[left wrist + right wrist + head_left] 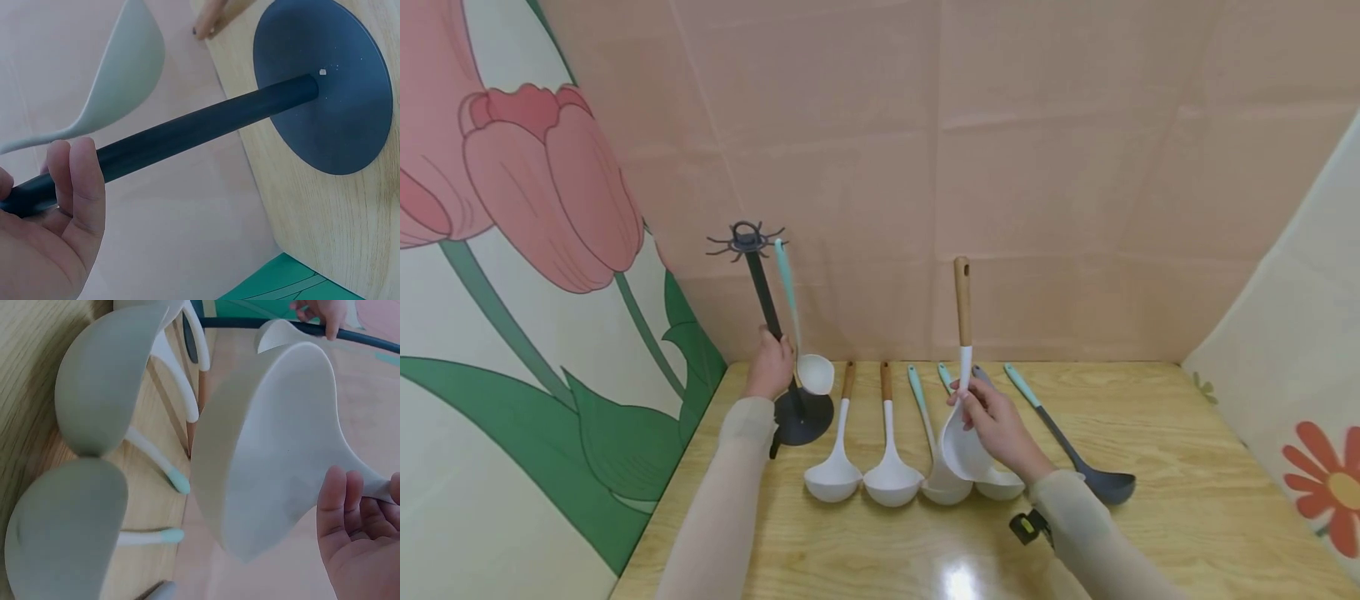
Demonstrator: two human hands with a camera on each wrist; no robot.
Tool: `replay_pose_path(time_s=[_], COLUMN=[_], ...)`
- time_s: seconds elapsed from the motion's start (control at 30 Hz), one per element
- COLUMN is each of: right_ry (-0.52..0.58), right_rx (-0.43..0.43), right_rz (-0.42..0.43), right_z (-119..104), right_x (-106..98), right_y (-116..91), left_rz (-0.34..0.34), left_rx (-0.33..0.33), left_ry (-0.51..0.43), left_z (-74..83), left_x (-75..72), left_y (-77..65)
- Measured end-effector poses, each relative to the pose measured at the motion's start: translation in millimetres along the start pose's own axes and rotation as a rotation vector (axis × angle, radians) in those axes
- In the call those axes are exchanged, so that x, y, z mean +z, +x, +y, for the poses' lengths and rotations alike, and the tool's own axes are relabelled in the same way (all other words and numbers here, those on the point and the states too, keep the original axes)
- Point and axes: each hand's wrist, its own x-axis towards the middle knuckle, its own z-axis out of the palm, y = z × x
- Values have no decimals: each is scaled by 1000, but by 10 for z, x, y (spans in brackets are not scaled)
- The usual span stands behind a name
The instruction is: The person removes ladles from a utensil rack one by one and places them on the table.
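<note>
My left hand point(770, 364) grips the pole of a black utensil stand point(765, 296), fingers curled round it in the left wrist view. From one of the stand's top hooks hangs a white ladle with a mint handle point(786, 275). Raised over the table, a white ladle with a wooden handle point(963, 304) stands upright in my right hand point(996, 417). My fingers pinch it low on the neck, just above the bowl point(281, 444). Below lie two more wooden-handled white ladles point(833, 479) point(892, 482) and two mint-handled pale ladles point(947, 487) point(1000, 484).
A dark grey ladle with a mint handle point(1108, 485) lies at the right of the row. A grey handle point(981, 375) shows behind my right hand, the rest hidden. The wooden table point(1210, 500) meets a pinkish cloth backdrop point(1060, 208) at its far edge.
</note>
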Motion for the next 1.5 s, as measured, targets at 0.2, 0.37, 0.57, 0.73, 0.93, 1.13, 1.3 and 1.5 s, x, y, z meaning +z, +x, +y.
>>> replay_pose_path(time_s=[0.2, 0.37, 0.57, 0.73, 0.93, 1.13, 1.3, 1.5], right_ry=[-24, -59, -71, -113, -215, -311, -364, -444], right_rx=[1, -14, -12, -29, -12, 29, 31, 22], right_rz=[8, 59, 65, 103, 120, 105, 123, 141], right_z=[58, 94, 135, 189, 462, 552, 600, 637], right_x=[-127, -241, -364, -459, -652, -835, -992, -1187], right_y=[-46, -115, -166, -149, -90, -99, -139, -187], left_rz=[0, 6, -4, -5, -5, 3, -2, -29], left_rx=[11, 13, 11, 2, -3, 2, 2, -15], left_ry=[-2, -12, -12, -5, -4, -2, -13, -43], left_z=[-14, -16, -23, -27, -23, -19, -30, -24], left_x=[14, 25, 27, 33, 28, 13, 22, 10], left_y=[9, 25, 47, 40, 25, 20, 24, 19])
